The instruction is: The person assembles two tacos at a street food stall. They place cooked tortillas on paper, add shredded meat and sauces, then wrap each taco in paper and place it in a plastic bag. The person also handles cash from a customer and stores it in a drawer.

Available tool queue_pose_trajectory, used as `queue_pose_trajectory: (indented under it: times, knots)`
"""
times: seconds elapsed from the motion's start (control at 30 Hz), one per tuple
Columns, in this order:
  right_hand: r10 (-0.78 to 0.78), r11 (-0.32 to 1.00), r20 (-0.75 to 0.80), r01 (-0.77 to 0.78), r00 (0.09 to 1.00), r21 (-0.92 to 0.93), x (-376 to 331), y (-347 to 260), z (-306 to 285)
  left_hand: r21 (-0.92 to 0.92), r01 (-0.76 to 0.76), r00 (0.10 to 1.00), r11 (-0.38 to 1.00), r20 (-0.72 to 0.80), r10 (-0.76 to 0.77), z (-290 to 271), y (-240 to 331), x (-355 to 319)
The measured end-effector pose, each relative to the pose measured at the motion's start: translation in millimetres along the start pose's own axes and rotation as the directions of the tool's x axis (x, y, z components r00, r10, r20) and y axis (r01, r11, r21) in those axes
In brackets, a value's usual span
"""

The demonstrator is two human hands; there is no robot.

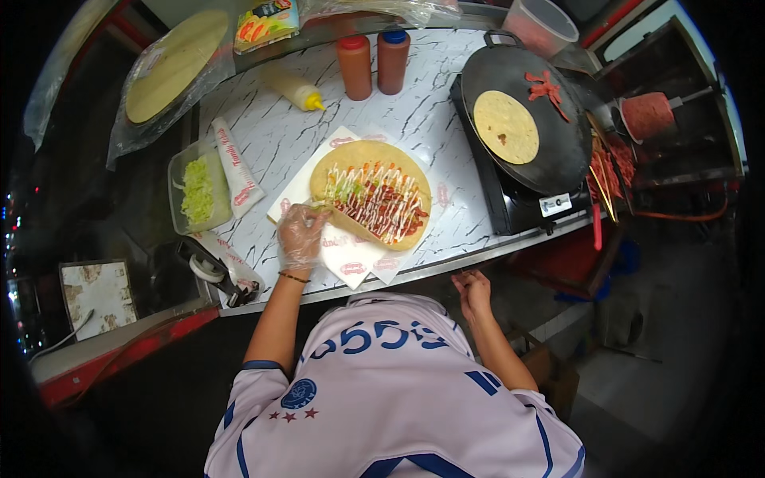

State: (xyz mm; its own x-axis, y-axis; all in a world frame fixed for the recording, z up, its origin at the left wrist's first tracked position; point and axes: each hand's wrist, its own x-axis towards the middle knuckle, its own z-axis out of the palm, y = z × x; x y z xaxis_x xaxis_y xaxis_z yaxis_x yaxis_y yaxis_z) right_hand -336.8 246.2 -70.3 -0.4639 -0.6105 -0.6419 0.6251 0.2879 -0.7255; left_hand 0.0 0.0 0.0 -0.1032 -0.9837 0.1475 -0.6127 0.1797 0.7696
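A round flatbread (pixel 371 193) lies on white printed paper sheets (pixel 348 257) on the marble-patterned counter (pixel 271 135). It is topped with shredded greens, red strips and zigzags of white and orange sauce. My left hand (pixel 300 236), in a clear plastic glove, touches the flatbread's left edge and pinches some greens there. My right hand (pixel 472 290) is bare and hangs below the counter's front edge with fingers loosely curled, holding nothing.
A plastic tub of shredded greens (pixel 198 190) stands left of the paper. Two red sauce bottles (pixel 373 62) and a yellow one (pixel 296 88) stand at the back. At right a black griddle (pixel 518 119) carries another flatbread (pixel 506 126). Bagged flatbreads (pixel 171 68) lie at back left.
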Motion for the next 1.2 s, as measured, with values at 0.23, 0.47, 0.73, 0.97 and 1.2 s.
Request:
queue_pose_trajectory:
  times: [0.23,0.47,0.73,0.97,1.2]
  knots:
    - [-0.030,0.974,0.140,-0.003,0.990,0.227,-14,-7,11,0.274,-0.554,0.829,0.786,0.098,0.550,3,11,-2]
    - [-0.023,0.948,0.289,-0.070,0.957,0.309,-14,-6,8,0.273,-0.567,0.823,0.778,0.132,0.553,-5,24,-13]
    - [-0.391,0.865,0.155,0.419,0.908,-0.276,-31,-84,-65,0.238,-0.717,0.697,0.656,0.291,0.656,13,13,-3]
    - [-0.918,0.340,-0.392,0.627,0.059,-0.701,23,-290,-244,0.196,-0.526,0.847,0.828,0.212,0.488,9,13,-26]
    - [-0.999,-0.031,0.030,0.033,-0.029,-0.999,173,-464,-371,0.176,-0.242,0.970,0.954,0.060,0.235,22,38,-36]
